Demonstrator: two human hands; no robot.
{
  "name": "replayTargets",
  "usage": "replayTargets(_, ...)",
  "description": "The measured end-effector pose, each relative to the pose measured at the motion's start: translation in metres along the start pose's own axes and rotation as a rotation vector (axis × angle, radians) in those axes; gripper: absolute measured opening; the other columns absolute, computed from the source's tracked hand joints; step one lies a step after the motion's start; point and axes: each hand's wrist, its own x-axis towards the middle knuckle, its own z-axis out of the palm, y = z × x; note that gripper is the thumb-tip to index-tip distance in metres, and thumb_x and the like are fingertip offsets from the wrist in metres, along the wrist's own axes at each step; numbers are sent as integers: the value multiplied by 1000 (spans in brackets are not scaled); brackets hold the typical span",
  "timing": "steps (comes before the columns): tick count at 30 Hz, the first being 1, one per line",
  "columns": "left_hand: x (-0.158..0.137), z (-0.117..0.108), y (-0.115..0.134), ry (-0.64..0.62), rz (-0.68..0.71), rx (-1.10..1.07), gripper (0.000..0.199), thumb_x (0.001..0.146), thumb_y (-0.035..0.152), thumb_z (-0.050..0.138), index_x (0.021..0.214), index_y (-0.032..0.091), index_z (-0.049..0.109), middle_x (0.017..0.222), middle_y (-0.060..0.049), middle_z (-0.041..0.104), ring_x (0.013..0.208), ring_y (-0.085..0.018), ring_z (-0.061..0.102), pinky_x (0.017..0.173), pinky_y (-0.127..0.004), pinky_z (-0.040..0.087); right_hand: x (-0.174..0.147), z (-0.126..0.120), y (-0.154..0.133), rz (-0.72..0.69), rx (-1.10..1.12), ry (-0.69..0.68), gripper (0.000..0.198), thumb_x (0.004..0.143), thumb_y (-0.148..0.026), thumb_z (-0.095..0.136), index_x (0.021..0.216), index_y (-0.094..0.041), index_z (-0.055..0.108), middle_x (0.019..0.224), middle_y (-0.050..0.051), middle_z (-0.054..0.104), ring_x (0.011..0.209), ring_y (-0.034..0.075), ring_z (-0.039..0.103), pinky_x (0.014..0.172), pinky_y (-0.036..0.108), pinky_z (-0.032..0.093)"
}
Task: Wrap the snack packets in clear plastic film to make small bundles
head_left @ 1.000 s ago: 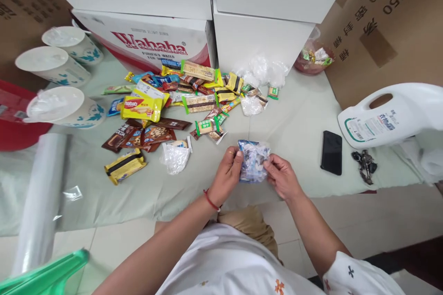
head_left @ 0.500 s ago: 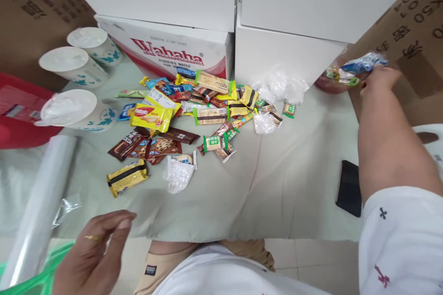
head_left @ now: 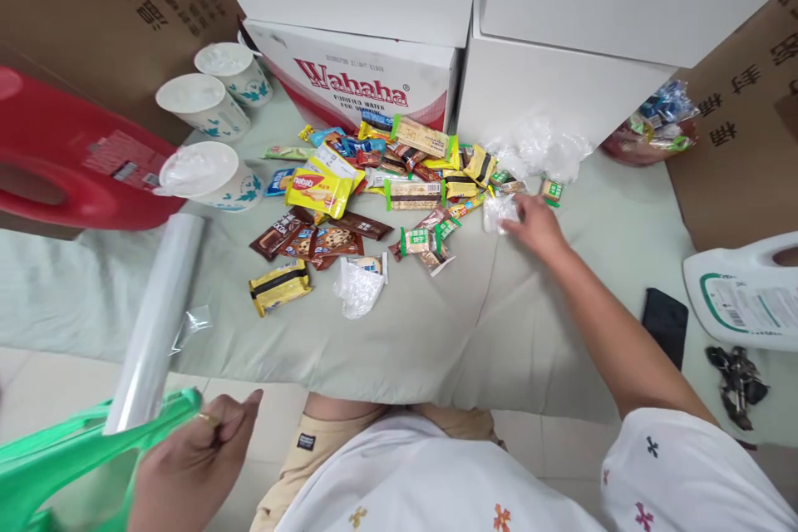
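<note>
My right hand (head_left: 537, 224) reaches onto the grey-green cloth, its fingertips closed on a crumpled piece of clear plastic wrap (head_left: 497, 213). That wrap lies at the right end of a heap of packaged snacks (head_left: 415, 195). A small green-ended cracker packet (head_left: 551, 191) is just beyond my knuckles. My left hand (head_left: 196, 453) hovers off the table's front edge, fingers curled in and nothing visible in them. Beside it is a green plastic frame (head_left: 93, 449). Nearer the front lie a yellow snack packet (head_left: 280, 287) and a biscuit packet partly in clear wrap (head_left: 360, 287).
Paper cups (head_left: 209, 174) stand at the left near a red jug (head_left: 81, 158) and a plastic film roll (head_left: 155, 324). White boxes (head_left: 374, 75) line the back. A bowl of wrappers (head_left: 652, 141), phone (head_left: 666, 326), keys (head_left: 737, 382) and white jug (head_left: 748, 299) are at the right.
My right hand has left the bowl at the far right, where the blue-and-clear wrapper now lies, and come to the clear wrap by the heap. The view has shifted; my left hand has curled tighter.
</note>
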Motion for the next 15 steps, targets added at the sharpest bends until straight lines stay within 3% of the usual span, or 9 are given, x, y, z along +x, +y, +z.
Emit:
replayTargets(2,-1,-1,8,110,85,30,38,86,43,49,60,22,31,53,6,30,47,-11,27,48,-23,30,-15,7,-16,-26,-100,-41,28,85,-31,67,111,-21,71,108,10,69,92,26,64,83,37,49)
replayTargets(5,-11,-4,3,187,-14,56,28,86,38,50,64,23,40,53,6,40,46,-12,39,49,-24,33,-13,-9,-17,-11,-57,80,21,86,-30,66,105,-24,72,106,6,69,95,22,63,90,34,49)
replayTargets(7,-13,-1,0,185,-81,-10,21,85,39,54,71,25,47,56,6,48,48,-13,50,50,-25,38,6,-31,-9,73,-50,230,24,88,-32,62,109,-22,69,111,8,66,104,23,61,99,37,47)
replayTargets(9,-6,7,4,184,-53,-98,18,85,41,56,79,25,51,60,6,54,52,-15,57,52,-27,43,37,-51,2,186,-78,351,31,92,-32,55,115,-15,64,120,15,61,117,29,56,108,48,40)
replayTargets(12,13,22,22,173,127,-190,15,91,38,55,89,24,56,70,2,60,62,-17,64,59,-28,50,88,-64,8,395,-53,407,61,87,-49,64,133,-10,54,136,23,51,134,38,45,114,56,33)
replayTargets(15,26,34,47,153,323,-277,12,96,31,52,99,21,59,80,-1,63,72,-17,67,66,-28,54,122,-50,-1,521,-27,248,115,67,-65,81,158,-17,28,159,25,28,144,45,35,114,57,35)
